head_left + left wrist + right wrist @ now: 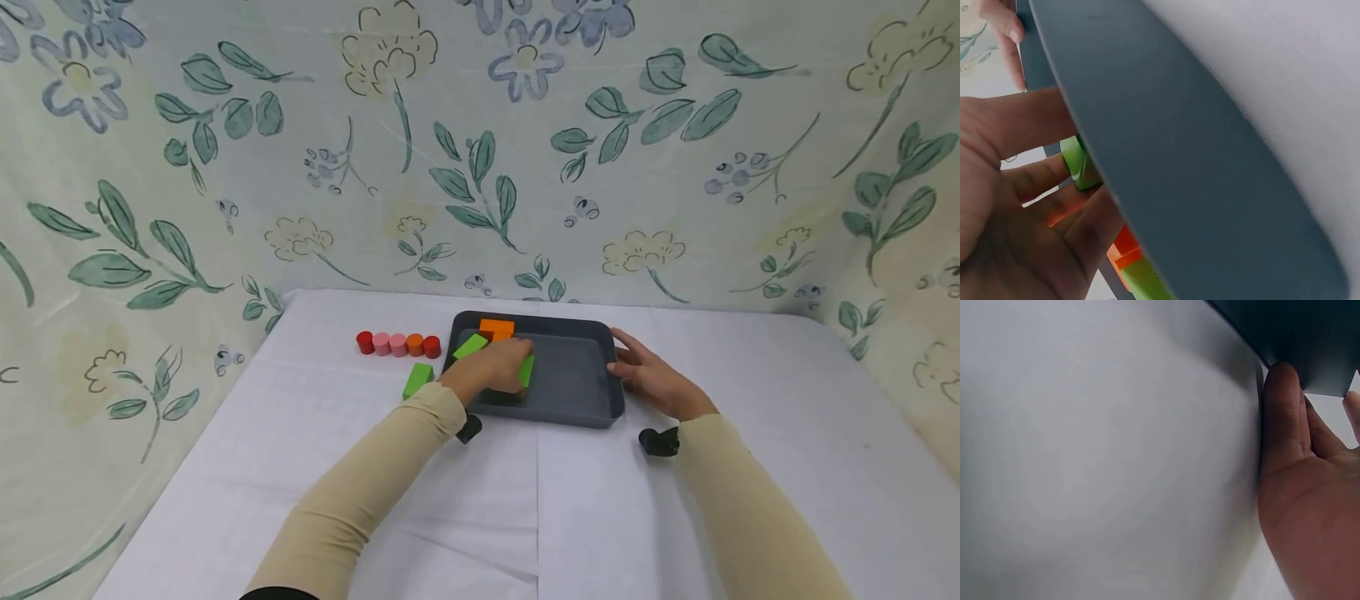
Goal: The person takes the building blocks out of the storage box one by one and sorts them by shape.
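In the head view my left hand [501,365] reaches over the left half of a dark grey tray [570,367]. Its thumb and fingers pinch a green block [527,371], which the left wrist view shows partly hidden behind the tray wall [1179,144]. Beside that hand, inside the tray, lie orange blocks [497,326] and another green block [470,345]. My right hand [660,379] touches the tray's right side with extended fingers. Its thumb [1282,394] rests against the wall in the right wrist view.
A row of small red, pink and orange cylinders [398,344] stands left of the tray. One more green block [418,380] lies on the white cloth [480,517] near the tray's left side. A floral curtain [480,200] hangs behind the table.
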Tool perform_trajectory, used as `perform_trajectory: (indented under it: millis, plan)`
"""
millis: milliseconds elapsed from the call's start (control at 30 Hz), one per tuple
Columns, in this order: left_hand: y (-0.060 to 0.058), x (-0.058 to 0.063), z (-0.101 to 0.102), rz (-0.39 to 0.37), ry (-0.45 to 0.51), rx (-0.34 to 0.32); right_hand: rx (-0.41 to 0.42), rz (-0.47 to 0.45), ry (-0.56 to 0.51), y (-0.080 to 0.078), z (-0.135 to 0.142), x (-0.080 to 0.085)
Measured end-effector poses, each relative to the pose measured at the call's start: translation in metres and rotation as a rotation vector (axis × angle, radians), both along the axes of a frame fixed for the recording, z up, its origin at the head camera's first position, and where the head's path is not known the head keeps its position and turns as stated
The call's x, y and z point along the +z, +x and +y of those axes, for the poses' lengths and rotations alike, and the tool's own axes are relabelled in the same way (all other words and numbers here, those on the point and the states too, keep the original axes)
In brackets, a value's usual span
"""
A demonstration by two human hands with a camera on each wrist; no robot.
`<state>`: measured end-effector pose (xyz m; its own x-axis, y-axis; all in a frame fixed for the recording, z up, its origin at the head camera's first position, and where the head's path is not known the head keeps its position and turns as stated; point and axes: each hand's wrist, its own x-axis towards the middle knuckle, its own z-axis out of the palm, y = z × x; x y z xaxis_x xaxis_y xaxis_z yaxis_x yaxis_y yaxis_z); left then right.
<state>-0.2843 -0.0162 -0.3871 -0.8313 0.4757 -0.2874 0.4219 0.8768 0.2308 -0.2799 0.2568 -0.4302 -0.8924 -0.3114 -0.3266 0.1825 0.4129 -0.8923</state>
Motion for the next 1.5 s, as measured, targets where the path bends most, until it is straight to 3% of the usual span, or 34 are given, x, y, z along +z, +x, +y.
perform_trajectory:
  millis: [167, 333, 567, 867, 1133, 1333, 1500]
  plan:
    - [-0.001, 0.000, -0.001, -0.009, 0.005, -0.019, 0.005, 0.018, 0.009, 0.000, 0.002, 0.001]
    - [0.003, 0.003, -0.017, -0.014, 0.085, -0.024, 0.009, 0.008, 0.008, 0.002, -0.003, 0.003]
    - [0.012, 0.021, -0.049, 0.034, 0.241, -0.021, 0.015, 0.008, 0.014, 0.002, -0.005, 0.005]
    - [0.019, 0.026, -0.066, 0.048, 0.267, -0.008, 0.012, -0.010, -0.019, 0.002, -0.004, 0.002]
    - [0.027, 0.048, -0.088, 0.072, 0.281, -0.006, 0.013, 0.007, -0.002, 0.001, 0.005, 0.003]
    - [0.040, 0.061, -0.116, 0.099, 0.278, -0.001, -0.002, -0.015, -0.023, 0.002, 0.002, 0.000]
    - [0.053, 0.065, -0.153, 0.117, 0.313, 0.026, -0.002, -0.012, -0.023, 0.001, -0.001, -0.001]
